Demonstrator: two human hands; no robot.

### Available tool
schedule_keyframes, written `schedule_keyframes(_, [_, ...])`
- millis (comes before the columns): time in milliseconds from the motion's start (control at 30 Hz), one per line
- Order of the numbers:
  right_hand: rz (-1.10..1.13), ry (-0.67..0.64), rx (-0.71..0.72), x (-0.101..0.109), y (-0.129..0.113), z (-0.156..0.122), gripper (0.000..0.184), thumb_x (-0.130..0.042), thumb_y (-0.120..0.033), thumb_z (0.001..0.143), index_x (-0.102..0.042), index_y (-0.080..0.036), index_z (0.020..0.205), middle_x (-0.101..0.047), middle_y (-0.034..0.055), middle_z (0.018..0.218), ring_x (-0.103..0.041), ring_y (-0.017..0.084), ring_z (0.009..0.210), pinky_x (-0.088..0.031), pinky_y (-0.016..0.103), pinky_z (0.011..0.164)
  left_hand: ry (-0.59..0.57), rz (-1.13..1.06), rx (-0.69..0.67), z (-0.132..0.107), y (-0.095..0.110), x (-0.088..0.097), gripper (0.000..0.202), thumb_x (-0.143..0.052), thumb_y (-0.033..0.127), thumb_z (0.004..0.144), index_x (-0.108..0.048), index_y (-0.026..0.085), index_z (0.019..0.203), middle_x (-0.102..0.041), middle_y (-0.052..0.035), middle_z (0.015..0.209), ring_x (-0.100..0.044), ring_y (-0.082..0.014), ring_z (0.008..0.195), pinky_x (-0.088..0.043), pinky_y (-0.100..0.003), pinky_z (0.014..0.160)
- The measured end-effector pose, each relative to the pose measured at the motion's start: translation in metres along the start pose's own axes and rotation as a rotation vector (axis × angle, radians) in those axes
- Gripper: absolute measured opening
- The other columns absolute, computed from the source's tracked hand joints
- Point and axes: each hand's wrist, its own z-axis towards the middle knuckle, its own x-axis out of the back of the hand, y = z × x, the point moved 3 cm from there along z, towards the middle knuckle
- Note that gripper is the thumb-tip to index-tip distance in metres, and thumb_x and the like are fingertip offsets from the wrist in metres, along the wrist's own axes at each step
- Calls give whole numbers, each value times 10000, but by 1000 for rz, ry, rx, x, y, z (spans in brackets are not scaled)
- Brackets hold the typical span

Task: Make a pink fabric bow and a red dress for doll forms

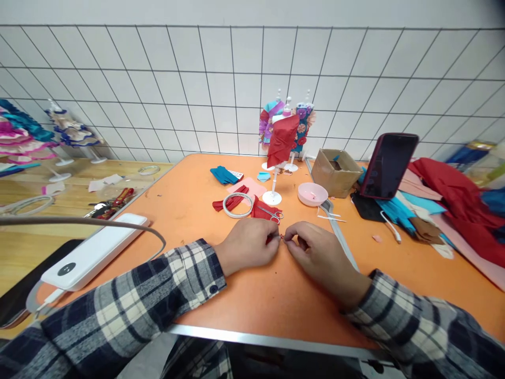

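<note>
Over the middle of the orange table (pixel 244 305), my left hand (pixel 252 245) and my right hand (pixel 315 252) meet fingertip to fingertip. Both are closed in a pinch on a tiny red piece (pixel 281 237), mostly hidden by the fingers; its kind is too small to make out. Just beyond them lie small scissors (pixel 272 212) on a red fabric scrap (pixel 258 207). Left of these, a roll of tape (pixel 238 215) rests partly on a gathered red cloth strip (pixel 228 203). Behind the scissors stands a small white dress form (pixel 272 198) draped in red cloth (pixel 282 138).
A pink bowl (pixel 312 194), a cardboard box (pixel 336 171) and a propped phone (pixel 389 166) stand at right, beside piled fabric (pixel 453 195). Folded blue cloth (pixel 223 175) lies farther back. At left sits a white power bank (pixel 94 252) with a cable (pixel 118 225) arching above it.
</note>
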Motion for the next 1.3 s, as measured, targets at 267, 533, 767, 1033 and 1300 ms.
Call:
schedule_keyframes(267, [588,75,-480,-12,14,3,238,-674,-346,744,-468,-233,777,-541,-36,658,-530,121,537,-462,260,505,131,-693,221,2,-4,-7,175,-561,245,829,-627,146,701,-631,6,610,-579,-118,576,-450,-212,559])
schedule_keyframes(533, [995,-75,-562,-9,20,6,449,-769,-472,668,-423,-221,805,-595,-5,821,-628,166,801,-566,244,548,152,-610,61,-5,-2,1,150,-588,222,864,-722,161,836,-736,-26,768,-661,-143,720,-495,-222,664])
schedule_keyframes(767, [910,-135,-474,-8,26,7,407,-754,-456,686,-456,-216,822,-581,-6,811,-557,118,670,-550,247,526,114,-437,-12,-5,3,7,189,-555,233,883,-725,181,817,-720,-17,726,-626,-133,668,-457,-223,639])
schedule_keyframes(1033, [713,-86,-252,-2,22,6,179,-659,-297,783,-498,-221,800,-610,3,797,-504,110,607,-434,250,560,-265,-1296,259,-4,-10,-16,269,-727,406,780,-711,137,770,-670,-7,629,-609,-107,581,-496,-229,618])
schedule_keyframes(1300, [395,-55,-22,4,13,3,30,-602,-214,826,-609,-233,805,-655,18,768,-568,154,670,-435,297,638,-495,-1403,300,-9,-14,-19,237,-782,365,739,-741,131,755,-666,-6,596,-615,-96,518,-495,-207,558])
